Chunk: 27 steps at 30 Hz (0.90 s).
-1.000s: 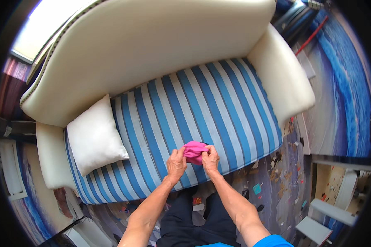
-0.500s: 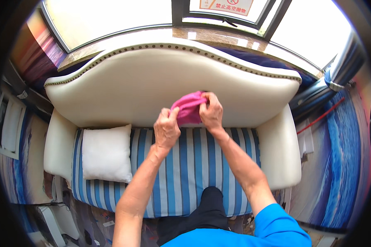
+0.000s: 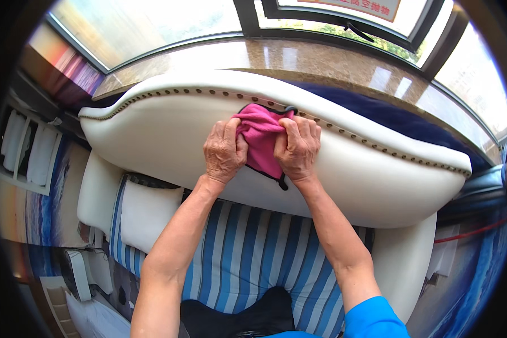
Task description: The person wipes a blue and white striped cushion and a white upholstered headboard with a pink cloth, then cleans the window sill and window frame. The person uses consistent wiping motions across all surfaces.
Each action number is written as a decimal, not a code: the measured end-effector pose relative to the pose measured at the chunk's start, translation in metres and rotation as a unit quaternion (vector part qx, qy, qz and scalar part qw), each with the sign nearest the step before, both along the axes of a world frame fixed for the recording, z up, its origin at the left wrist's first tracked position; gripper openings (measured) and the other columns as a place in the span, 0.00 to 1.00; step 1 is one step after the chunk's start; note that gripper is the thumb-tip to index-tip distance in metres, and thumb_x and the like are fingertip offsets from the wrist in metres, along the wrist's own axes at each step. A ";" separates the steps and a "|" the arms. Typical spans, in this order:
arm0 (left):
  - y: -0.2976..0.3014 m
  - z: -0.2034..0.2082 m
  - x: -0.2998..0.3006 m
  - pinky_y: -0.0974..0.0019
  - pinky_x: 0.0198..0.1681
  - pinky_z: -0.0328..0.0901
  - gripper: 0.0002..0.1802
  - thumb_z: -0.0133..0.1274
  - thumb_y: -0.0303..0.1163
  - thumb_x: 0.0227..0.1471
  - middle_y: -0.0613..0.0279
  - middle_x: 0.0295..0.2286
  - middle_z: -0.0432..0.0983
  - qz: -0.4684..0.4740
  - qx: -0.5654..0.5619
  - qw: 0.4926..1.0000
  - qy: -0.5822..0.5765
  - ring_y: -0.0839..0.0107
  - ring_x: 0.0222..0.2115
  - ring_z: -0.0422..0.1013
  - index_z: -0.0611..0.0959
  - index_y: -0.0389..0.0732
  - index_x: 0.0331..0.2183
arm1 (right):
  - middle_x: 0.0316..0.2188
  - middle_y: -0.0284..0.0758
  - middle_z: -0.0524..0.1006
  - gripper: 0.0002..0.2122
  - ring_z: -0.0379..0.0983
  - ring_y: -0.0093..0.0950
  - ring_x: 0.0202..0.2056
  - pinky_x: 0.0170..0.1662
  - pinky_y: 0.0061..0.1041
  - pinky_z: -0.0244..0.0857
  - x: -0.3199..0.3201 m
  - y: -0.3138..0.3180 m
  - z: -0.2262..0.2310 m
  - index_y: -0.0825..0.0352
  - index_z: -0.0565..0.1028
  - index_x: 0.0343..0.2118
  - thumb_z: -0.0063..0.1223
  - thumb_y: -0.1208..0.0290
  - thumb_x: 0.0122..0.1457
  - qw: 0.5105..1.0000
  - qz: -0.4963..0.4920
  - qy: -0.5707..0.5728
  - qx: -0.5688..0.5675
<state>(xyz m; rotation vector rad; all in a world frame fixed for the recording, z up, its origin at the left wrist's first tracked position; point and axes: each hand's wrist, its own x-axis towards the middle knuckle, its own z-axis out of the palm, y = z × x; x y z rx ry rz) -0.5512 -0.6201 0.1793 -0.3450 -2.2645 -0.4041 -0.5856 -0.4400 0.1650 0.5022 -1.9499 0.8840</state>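
A pink cleaning cloth [image 3: 263,146] with a dark trimmed edge is bunched between my two hands, in front of the cream sofa backrest [image 3: 169,127]. On its left side my left hand [image 3: 224,149] is closed with the fingers curled into the fabric. My right hand [image 3: 298,146] grips the other side in the same way. One dark corner of the cloth dangles below, between my wrists. The top of the cloth reaches the backrest's row of studs; whether it presses on the leather I cannot tell.
Under my arms lies the blue-and-white striped seat [image 3: 242,248], with my dark-trousered knees against it. A white pillow [image 3: 149,214] rests at its left end. Behind the sofa runs a brown stone windowsill [image 3: 304,62] below dark-framed windows. A tied curtain [image 3: 473,194] hangs at the right.
My hands and the cloth have moved up and forward to the backrest's upper edge. The cloth now hangs wider between them. The view has tilted and come closer to the sofa.
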 end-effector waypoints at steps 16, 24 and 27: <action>-0.025 0.030 -0.056 0.62 0.24 0.68 0.12 0.64 0.30 0.46 0.61 0.22 0.69 -0.177 -0.079 0.981 0.017 0.63 0.22 0.71 0.79 0.41 0.34 | 0.32 0.38 0.75 0.12 0.71 0.38 0.35 0.41 0.36 0.66 -0.005 -0.006 -0.002 0.63 0.76 0.35 0.56 0.81 0.46 0.999 -0.035 -0.013 -0.006; -0.022 0.016 -0.067 0.67 0.21 0.65 0.10 0.62 0.33 0.48 0.67 0.22 0.66 -0.246 -0.029 0.968 0.037 0.72 0.20 0.68 0.80 0.43 0.34 | 0.33 0.40 0.75 0.11 0.71 0.39 0.35 0.42 0.35 0.66 -0.002 -0.011 0.006 0.65 0.76 0.36 0.56 0.83 0.48 0.988 -0.135 -0.035 0.064; -0.028 0.021 -0.069 0.68 0.23 0.66 0.10 0.59 0.31 0.47 0.65 0.22 0.66 -0.278 -0.025 0.959 0.051 0.72 0.21 0.68 0.80 0.41 0.34 | 0.33 0.39 0.75 0.10 0.71 0.39 0.36 0.43 0.36 0.65 -0.018 -0.045 0.029 0.64 0.76 0.36 0.57 0.82 0.49 0.983 -0.167 -0.022 0.072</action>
